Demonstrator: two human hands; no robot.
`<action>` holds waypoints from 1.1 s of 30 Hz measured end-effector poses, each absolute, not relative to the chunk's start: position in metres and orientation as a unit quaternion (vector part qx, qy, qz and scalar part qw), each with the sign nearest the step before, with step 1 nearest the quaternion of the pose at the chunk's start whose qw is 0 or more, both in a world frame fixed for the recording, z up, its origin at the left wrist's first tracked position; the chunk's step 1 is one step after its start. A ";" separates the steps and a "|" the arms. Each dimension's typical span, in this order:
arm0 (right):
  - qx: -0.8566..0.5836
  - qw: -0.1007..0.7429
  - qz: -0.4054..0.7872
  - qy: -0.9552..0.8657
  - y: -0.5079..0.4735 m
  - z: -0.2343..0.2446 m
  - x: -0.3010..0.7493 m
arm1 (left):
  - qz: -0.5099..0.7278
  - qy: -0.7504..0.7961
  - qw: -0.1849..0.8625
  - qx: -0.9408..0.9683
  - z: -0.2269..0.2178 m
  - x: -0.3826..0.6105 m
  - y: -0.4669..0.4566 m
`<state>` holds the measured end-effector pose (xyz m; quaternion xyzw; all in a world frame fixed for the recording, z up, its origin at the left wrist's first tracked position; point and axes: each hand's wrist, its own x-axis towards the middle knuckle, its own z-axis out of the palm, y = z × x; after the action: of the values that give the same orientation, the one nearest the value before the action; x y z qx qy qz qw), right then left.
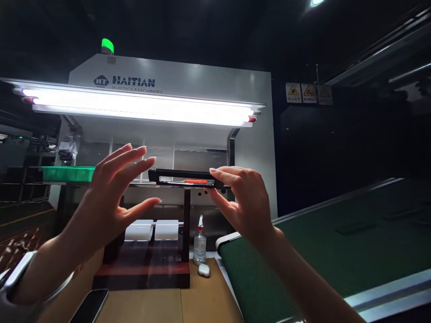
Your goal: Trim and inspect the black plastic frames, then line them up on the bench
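My right hand (pixel 240 199) pinches the right end of a long flat black part (pixel 175 176) with a clear window and a red strip inside, holding it up level under the strip lamp (pixel 141 107). My left hand (pixel 116 190) is open with fingers spread, just left of the part's left end; whether it touches the part I cannot tell. A watch sits on my left wrist (pixel 16 273).
A dark stand with a post (pixel 186 224) and two white rolls (pixel 153 229) sits on the cardboard-covered bench. A spray bottle (pixel 200 242), an earbud case (pixel 204 269) and a phone (pixel 90 306) lie nearby. A green conveyor belt (pixel 319 251) runs right; a green tray (pixel 67 173) sits left.
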<state>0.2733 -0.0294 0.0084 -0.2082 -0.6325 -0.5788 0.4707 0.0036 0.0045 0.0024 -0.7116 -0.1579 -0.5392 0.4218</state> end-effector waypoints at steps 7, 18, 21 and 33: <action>-0.234 0.467 -0.482 -0.703 -0.021 -0.022 0.281 | -0.522 -0.150 0.454 -0.706 -0.028 0.013 0.036; -0.350 0.474 -0.083 -0.804 -0.023 -0.198 0.265 | -0.419 -0.211 0.261 -0.844 -0.208 -0.014 0.028; -0.345 0.477 -0.029 -0.808 -0.026 -0.221 0.262 | -0.404 -0.237 0.220 -0.856 -0.229 -0.024 0.015; -0.312 0.436 -0.018 -0.844 -0.022 -0.252 0.266 | -0.555 -0.361 -0.070 -0.746 -0.282 -0.013 -0.002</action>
<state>0.2660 -0.0216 -0.2519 -0.3116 -0.8441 -0.0178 0.4360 -0.0127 -0.0017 -0.2818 -0.7458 -0.3614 -0.5553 -0.0696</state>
